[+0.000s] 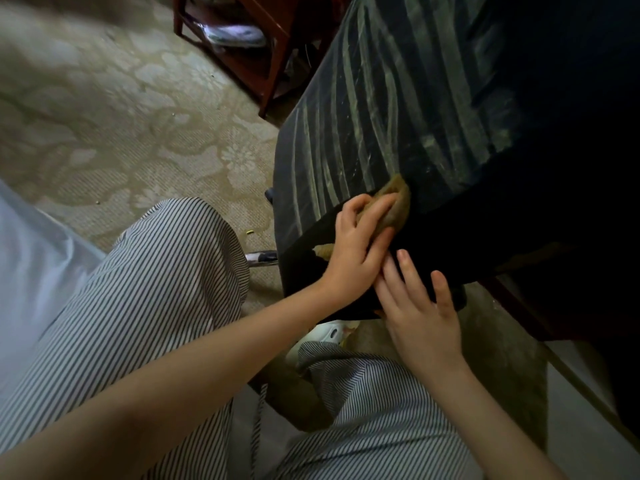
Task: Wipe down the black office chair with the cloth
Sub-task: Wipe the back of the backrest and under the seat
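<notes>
Left hand (360, 244) grips a seemingly soft, limp cloth (398, 206), bunched against the dusty chair (381, 116); right hand (419, 313), fingers straight, braces its near edge.

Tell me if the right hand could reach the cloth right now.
Likely yes: the right hand rests on the chair beside the left hand, which holds the cloth. Nothing stands between them, though the left hand covers much of it.

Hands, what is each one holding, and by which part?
The left hand grips the brown cloth over its bunched middle, against the black office chair; the right hand lies flat, holding nothing.
</notes>
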The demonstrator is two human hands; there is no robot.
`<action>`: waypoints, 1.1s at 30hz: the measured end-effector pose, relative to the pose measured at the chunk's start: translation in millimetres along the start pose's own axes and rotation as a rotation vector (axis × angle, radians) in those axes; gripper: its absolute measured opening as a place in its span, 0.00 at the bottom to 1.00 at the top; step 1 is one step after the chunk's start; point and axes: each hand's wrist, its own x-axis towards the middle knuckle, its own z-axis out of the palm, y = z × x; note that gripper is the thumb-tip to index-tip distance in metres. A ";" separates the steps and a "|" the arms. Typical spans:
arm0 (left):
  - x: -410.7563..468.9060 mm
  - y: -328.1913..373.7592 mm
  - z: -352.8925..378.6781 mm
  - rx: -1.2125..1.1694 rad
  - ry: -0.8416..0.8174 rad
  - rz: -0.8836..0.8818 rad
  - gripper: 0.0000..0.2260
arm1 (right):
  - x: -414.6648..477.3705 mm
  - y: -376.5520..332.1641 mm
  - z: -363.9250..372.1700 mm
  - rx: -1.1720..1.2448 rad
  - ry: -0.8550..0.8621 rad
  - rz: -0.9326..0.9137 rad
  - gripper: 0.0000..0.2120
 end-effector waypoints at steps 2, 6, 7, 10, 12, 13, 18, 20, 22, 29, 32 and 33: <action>-3.6 -11.0 1.1 0.052 0.033 -0.021 0.18 | -3.1 -1.0 0.7 -0.039 -0.037 -0.006 0.38; -7.0 -29.7 3.6 0.079 0.124 -0.118 0.18 | -7.5 -4.0 0.6 -0.060 -0.060 0.000 0.41; -6.9 -35.7 3.5 0.077 0.148 -0.146 0.18 | -8.1 -4.9 0.9 -0.059 -0.057 0.002 0.40; -5.6 -57.3 0.5 0.100 0.207 -0.282 0.17 | -9.3 -6.8 5.1 -0.094 -0.032 0.001 0.36; -6.8 -73.8 -4.0 0.118 0.231 -0.424 0.18 | -10.2 -8.1 9.0 -0.127 -0.011 0.000 0.32; -7.7 -83.1 -6.7 0.126 0.243 -0.496 0.18 | -10.4 -8.8 10.6 -0.141 0.000 -0.003 0.30; -13.3 -123.7 -15.3 0.098 0.269 -0.781 0.18 | -11.9 -10.6 14.0 -0.147 0.034 0.000 0.26; -14.5 -132.7 -18.7 0.086 0.312 -0.895 0.17 | -12.5 -10.6 14.6 -0.140 0.040 0.002 0.27; -15.8 -137.7 -23.7 0.035 0.369 -1.006 0.18 | -13.2 -10.7 15.2 -0.139 0.042 0.002 0.29; -8.0 -118.9 -25.9 -0.147 0.382 -1.242 0.20 | -15.2 -8.5 16.9 -0.127 0.051 0.016 0.30; -10.5 -103.4 -17.3 -0.143 0.312 -1.174 0.20 | -19.4 -8.3 17.7 -0.116 0.053 0.027 0.30; -10.5 -95.9 -14.0 -0.144 0.287 -1.139 0.20 | -21.3 -8.1 17.3 -0.114 0.048 0.029 0.29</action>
